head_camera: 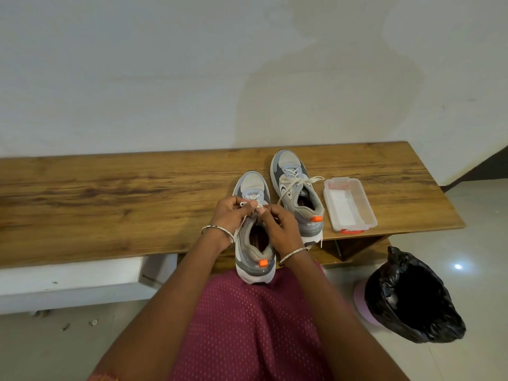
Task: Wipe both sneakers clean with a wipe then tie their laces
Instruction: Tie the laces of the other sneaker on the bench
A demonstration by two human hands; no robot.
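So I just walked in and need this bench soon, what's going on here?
A person is tying the laces of the near sneaker, left grip and right grip both pinching them above its tongue. The far sneaker stands untied beside it on the bench. A clear plastic box sits right of it; a bin lined with a black bag stands on the floor.

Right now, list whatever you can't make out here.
Head view only:
- Near sneaker: the state of the knot in its laces, covered by the left hand and right hand pinching them.
- Box: the white contents, blurred by its cloudy walls.
- Bin bag: the inside, too dark to see.
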